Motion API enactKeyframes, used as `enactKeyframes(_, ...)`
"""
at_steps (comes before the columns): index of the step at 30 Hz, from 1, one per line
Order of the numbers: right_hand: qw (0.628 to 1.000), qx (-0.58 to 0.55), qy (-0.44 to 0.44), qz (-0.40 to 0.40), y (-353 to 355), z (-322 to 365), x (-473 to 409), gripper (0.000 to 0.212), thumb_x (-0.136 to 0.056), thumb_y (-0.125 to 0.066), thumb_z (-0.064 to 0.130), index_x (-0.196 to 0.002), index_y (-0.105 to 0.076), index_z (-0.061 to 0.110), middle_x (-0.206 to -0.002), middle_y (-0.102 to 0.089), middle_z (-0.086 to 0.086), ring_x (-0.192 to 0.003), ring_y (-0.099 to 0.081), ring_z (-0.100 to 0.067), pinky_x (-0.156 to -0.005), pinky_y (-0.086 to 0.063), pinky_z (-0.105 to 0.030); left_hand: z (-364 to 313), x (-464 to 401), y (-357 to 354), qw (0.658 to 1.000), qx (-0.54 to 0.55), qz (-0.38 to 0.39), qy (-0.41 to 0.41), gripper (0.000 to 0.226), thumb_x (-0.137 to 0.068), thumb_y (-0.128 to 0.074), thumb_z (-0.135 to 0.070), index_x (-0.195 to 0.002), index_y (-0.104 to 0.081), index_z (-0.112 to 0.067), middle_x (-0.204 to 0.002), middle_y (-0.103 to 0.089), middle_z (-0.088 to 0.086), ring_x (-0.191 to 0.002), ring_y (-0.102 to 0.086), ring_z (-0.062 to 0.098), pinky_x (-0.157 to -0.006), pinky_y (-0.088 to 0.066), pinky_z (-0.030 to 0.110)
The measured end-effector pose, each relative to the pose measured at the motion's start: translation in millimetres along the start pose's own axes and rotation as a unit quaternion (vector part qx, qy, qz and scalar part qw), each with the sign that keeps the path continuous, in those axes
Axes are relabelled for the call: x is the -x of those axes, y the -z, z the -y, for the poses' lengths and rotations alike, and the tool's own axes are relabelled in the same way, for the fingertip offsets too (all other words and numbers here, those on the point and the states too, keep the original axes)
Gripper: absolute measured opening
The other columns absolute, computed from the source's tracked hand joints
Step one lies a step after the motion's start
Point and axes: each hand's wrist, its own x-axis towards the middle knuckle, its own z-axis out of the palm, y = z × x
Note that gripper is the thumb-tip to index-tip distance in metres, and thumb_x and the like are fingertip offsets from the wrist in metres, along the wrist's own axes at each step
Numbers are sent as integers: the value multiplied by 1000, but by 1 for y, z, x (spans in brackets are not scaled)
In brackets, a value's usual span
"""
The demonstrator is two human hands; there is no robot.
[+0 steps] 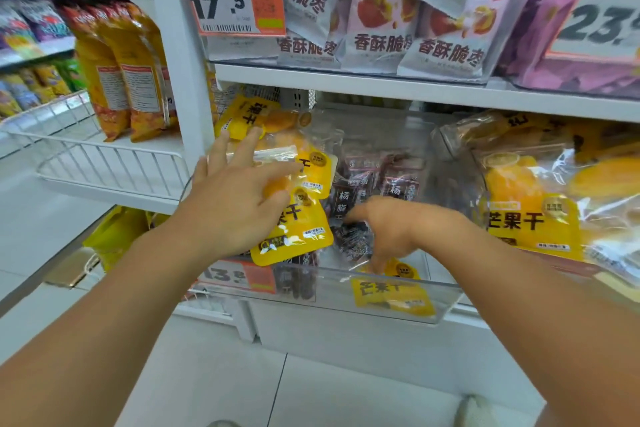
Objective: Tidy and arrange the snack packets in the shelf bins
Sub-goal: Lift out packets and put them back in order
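The yellow mango packets (pixel 294 225) lie in the clear bin (pixel 398 302) on the middle shelf, beside dark packets (pixel 367 191). The left hand (pixel 232 204) rests on them, grip wide with fingers spread. The right hand (pixel 394 229) reaches down into the bin; its grip is blurred, I cannot tell.
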Motion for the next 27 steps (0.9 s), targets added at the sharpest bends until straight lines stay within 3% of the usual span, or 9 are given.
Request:
enactKeyframes(2,1000,2,21,-22,-6,3,-11,66,-75,-82,31,-135,-56,18,-125,-62,-8,-110,-60,-31,-91,-55,-43,-8,1,0,1000,-2,-3,28,74,-64,-28,-93,-130,-45,-63,-168,3,-2,-153,14,31,-122,-1,59)
enactKeyframes(4,995,-66,24,-74,0,0,-10,24,-87,-68,29,-99,-68,9,-93,-70,-11,-87,-67,-33,-76,-58,-40,-15,4,-2,998,-26,-11,49,99,-40,-33,-108,-120,-50,-54,-168,-2,2,-153,11,34,-121,-6,61)
enactKeyframes(6,983,-137,25,-118,12,-5,-5,29,-98,-56,25,-75,-58,6,-77,-69,-15,-80,-70,-33,-71,-54,-37,-23,4,-7,996,-61,-18,61,99,-35,-44,-105,-113,-50,-45,-168,-2,3,-152,10,36,-120,-10,63)
enactKeyframes(9,986,-77,-11,-148,25,-17,-1,26,-103,-49,19,-83,-59,4,-86,-69,-18,-84,-67,-33,-74,-54,-39,-28,-1,-11,994,-84,-19,62,95,-51,-64,-86,-127,-42,-34,-168,2,-1,-152,14,33,-118,-13,64)
enactKeyframes(12,983,19,-93,-156,30,-27,4,22,-97,-50,5,-75,-55,7,-83,-59,-11,-70,-57,-25,-61,-47,-32,-26,-3,-11,992,-112,6,51,102,-62,-58,-84,-146,-16,-46,-168,3,-5,-152,16,29,-118,-6,67)
enactKeyframes(15,978,26,-148,-143,34,-24,12,19,-91,-49,-4,-76,-50,8,-76,-51,-6,-64,-50,-20,-65,-44,-34,-19,-6,-6,981,-181,57,46,111,-66,-46,-90,-152,12,-51,-167,15,-7,-152,21,25,-117,4,67)
enactKeyframes(20,923,34,-189,-333,42,-22,11,27,-87,-57,-3,-112,-64,7,-110,-62,-17,-100,-61,-37,-73,-47,-42,-2,-3,-1,985,-154,48,-53,114,-55,-26,-89,-156,5,-47,-166,15,-12,-152,18,13,-123,2,56)
enactKeyframes(23,949,4,-143,-282,36,-18,11,10,-87,-58,-3,-84,-55,6,-86,-58,-13,-82,-59,-35,-68,-44,-38,2,-5,-7,992,-104,31,-68,108,-58,-20,-95,-154,6,-51,-166,15,-15,-152,17,12,-124,2,52)
enactKeyframes(27,995,-50,-51,-75,20,4,21,39,-86,-75,38,-66,-55,10,-57,-56,1,-63,-66,-26,-69,-58,-35,2,-8,-12,989,-112,21,-95,115,-53,-29,-96,-151,11,-54,-167,12,-10,-152,18,14,-125,-5,50)
